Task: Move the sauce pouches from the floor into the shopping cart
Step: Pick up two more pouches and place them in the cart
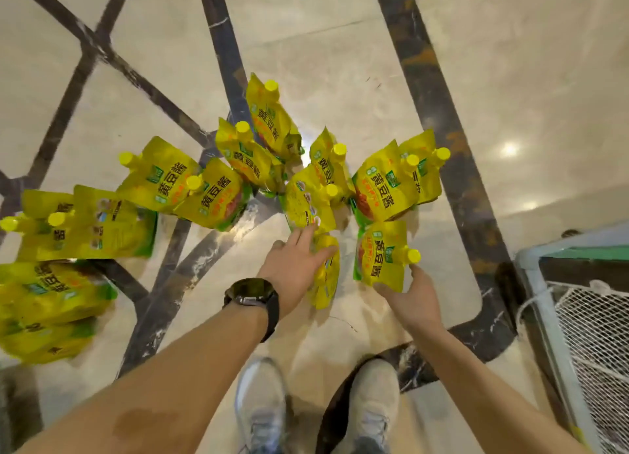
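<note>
Head view: yellow sauce pouches (218, 195) with yellow screw caps stand and lie in a loose cluster on the floor (340, 45), a pale polished surface crossed by dark bands. More of them are piled at the left edge of the frame, where they are blurred.

Left hand (292, 270): the fingers are straight and spread, with the fingertips resting on the centre pouch (326, 276), which sits edge-on to the camera just ahead of the hand. No grip is formed. A dark wristwatch (252, 293) is on this wrist.

Right hand (413, 298): the thumb lies against the edge of the right pouch (381, 252) just below its cap, and the fingers curl round its near lower edge. This pouch is upright, printed face toward the camera, cap to the right. Whether it is clear of the floor cannot be told.

These two pouches are just beside each other, not touching.

Shopping cart (599, 334): at the right edge of the frame, near the right forearm, with a pale frame and white mesh wall.

Two pale shoes (262, 402) show at the bottom, between the forearms.
</note>
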Tool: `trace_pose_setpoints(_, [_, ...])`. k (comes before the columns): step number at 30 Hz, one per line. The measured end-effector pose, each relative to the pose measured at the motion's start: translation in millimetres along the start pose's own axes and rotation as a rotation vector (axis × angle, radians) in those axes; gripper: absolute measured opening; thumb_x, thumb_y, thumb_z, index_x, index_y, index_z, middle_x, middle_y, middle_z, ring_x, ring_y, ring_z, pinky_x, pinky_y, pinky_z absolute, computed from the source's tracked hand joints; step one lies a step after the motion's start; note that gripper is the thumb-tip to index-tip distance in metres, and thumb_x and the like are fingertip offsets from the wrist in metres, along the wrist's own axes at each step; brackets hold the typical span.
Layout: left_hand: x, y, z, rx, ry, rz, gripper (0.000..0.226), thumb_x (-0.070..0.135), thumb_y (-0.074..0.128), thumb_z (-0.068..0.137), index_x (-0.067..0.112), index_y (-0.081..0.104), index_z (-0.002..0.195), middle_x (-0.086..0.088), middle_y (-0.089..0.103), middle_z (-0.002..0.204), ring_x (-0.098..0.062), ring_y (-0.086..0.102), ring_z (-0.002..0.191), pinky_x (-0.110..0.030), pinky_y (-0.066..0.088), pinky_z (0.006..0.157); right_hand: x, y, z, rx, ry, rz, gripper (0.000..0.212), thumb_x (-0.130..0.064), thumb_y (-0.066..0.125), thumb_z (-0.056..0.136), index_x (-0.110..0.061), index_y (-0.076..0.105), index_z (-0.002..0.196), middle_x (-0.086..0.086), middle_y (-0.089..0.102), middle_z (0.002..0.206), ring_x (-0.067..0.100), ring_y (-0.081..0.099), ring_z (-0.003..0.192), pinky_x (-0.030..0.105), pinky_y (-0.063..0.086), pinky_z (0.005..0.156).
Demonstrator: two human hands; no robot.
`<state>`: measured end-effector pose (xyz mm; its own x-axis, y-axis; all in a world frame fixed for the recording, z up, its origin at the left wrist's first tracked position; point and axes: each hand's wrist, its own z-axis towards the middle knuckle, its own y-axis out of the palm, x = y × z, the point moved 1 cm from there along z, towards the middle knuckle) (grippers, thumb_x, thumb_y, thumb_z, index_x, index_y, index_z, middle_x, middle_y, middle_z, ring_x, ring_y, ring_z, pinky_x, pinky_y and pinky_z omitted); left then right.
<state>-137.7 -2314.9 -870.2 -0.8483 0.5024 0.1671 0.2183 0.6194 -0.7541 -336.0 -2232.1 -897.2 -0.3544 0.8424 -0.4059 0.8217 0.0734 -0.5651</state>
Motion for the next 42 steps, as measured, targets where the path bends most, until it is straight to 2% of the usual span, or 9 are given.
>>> trace_pose_setpoints(3, [1.8, 26.1, 23.3, 0.065, -0.013, -0.051, 0.042, 0.017, 0.057, 0.097, 0.028, 0.053, 0.138, -0.01, 0.017, 0.161, -0.03, 0.011, 0.151, -0.04, 0.031, 0.111, 13.1, 24.6, 30.5, 0.088, -0.053, -0.064, 0.028, -0.027, 0.067, 0.088, -0.008, 0.064, 0.108, 0.017, 0.07, 0.104, 0.04, 0.063, 0.102, 0.04, 0.049, 0.079])
trace_pose_setpoints(10, [-4.6, 55.3, -2.1, 0.374, 0.015, -0.167, 0.021, 0.045, 0.082, 0.069, 0.027, 0.077, 0.077, -0.004, 0.055, 0.122, -0.026, 0.039, 0.122, -0.036, 0.029, 0.087, 33.9, -1.8, 27.6, 0.016, -0.269, -0.408, 0.028, -0.022, 0.059, 0.095, -0.005, 0.064, 0.073, 0.027, 0.068, 0.082, 0.044, 0.06, 0.082, 0.042, 0.039, 0.065])
trace_pose_setpoints(15, [-33.1, 106.3, -28.5, 0.346, -0.026, -0.636, 0.039, 0.063, 0.066, 0.074, 0.03, 0.077, 0.091, 0.01, 0.063, 0.119, -0.012, 0.058, 0.112, -0.036, 0.05, 0.09, 71.3, 1.5, 12.0, -0.025, -0.377, -0.253, 0.012, -0.02, 0.079, 0.077, -0.019, 0.075, 0.088, 0.003, 0.076, 0.082, 0.02, 0.07, 0.079, 0.038, 0.051, 0.067])
trace_pose_setpoints(22, [-48.6, 175.9, -32.0, 0.356, -0.001, -1.017, 0.068, 0.043, 0.086, 0.069, 0.033, 0.06, 0.131, 0.015, 0.055, 0.146, -0.012, 0.042, 0.143, -0.03, 0.036, 0.117, 122.3, 54.4, 24.1, 0.023, -0.289, 0.268, 0.073, -0.011, 0.088, 0.064, -0.018, 0.058, 0.131, -0.004, 0.065, 0.126, 0.008, 0.064, 0.11, 0.024, 0.05, 0.093])
trace_pose_setpoints(25, [-54.9, 177.3, -26.0, 0.382, -0.098, -1.3, 0.072, 0.021, 0.089, 0.069, 0.023, 0.06, 0.134, 0.011, 0.065, 0.135, -0.01, 0.06, 0.127, -0.025, 0.049, 0.103, 118.6, 68.3, 35.9, 0.064, -0.278, 0.43, 0.057, 0.014, 0.081, 0.063, -0.003, 0.061, 0.114, -0.015, 0.074, 0.099, -0.004, 0.069, 0.089, 0.01, 0.052, 0.072])
trace_pose_setpoints(28, [-57.3, 183.7, -25.8, 0.344, -0.115, -1.383, 0.082, 0.003, 0.09, 0.066, 0.017, 0.055, 0.139, 0.009, 0.065, 0.135, -0.011, 0.064, 0.12, -0.022, 0.053, 0.094, 116.3, 70.5, 47.1, 0.161, -0.334, 0.513, 0.045, -0.003, 0.085, 0.065, -0.011, 0.066, 0.105, -0.01, 0.076, 0.099, 0.009, 0.071, 0.095, 0.024, 0.054, 0.083])
trace_pose_setpoints(31, [-45.9, 194.6, -20.8, 0.28, -0.166, -1.454, 0.088, 0.028, 0.092, 0.068, 0.014, 0.048, 0.143, -0.004, 0.061, 0.141, -0.024, 0.061, 0.126, -0.037, 0.054, 0.099, 114.4, 63.1, 54.7, 0.157, -0.365, 0.461, 0.041, 0.004, 0.083, 0.069, -0.027, 0.067, 0.091, -0.026, 0.074, 0.087, -0.004, 0.069, 0.086, 0.013, 0.052, 0.077])
trace_pose_setpoints(37, [-39.2, 176.2, -7.8, 0.308, -0.266, -1.42, 0.052, 0.006, 0.084, 0.076, 0.003, 0.063, 0.124, -0.007, 0.074, 0.119, -0.018, 0.071, 0.108, -0.045, 0.055, 0.097, 84.4, 9.9, 65.0, -0.091, -0.404, 0.223, 0.044, 0.002, 0.082, 0.069, -0.011, 0.065, 0.108, -0.007, 0.074, 0.097, 0.003, 0.07, 0.085, 0.024, 0.057, 0.076])
trace_pose_setpoints(42, [-26.3, 112.6, -62.0, 0.148, -0.325, -1.589, 0.054, 0.028, 0.074, 0.079, 0.02, 0.061, 0.131, 0.005, 0.074, 0.119, -0.014, 0.072, 0.107, -0.039, 0.055, 0.098, 58.3, -47.3, 13.6, -0.414, -0.283, 0.276, 0.063, -0.004, 0.079, 0.056, -0.008, 0.06, 0.116, 0.005, 0.076, 0.101, 0.019, 0.073, 0.091, 0.026, 0.058, 0.069])
